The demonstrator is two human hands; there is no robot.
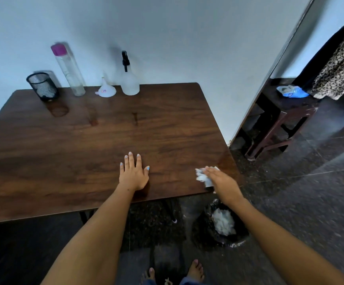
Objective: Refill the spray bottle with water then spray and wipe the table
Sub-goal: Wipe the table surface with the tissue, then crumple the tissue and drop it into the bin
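The dark wooden table [85, 153] fills the left and middle of the view. My left hand [133, 173] lies flat on it near the front edge, fingers spread, holding nothing. My right hand [222, 179] presses a crumpled white tissue [203, 176] onto the table's front right corner. The translucent spray bottle [129, 81] with a black trigger head stands at the far edge against the wall. Beside it lies a white funnel [106, 90], spout up. A tall clear water bottle [69, 70] with a pink cap stands further left.
A black mesh cup [43, 86] stands at the far left of the table. A black bin [220, 225] with white tissue in it sits on the floor under the right corner. A dark wooden stool [280, 120] with a blue bag stands by the doorway. My bare feet show below.
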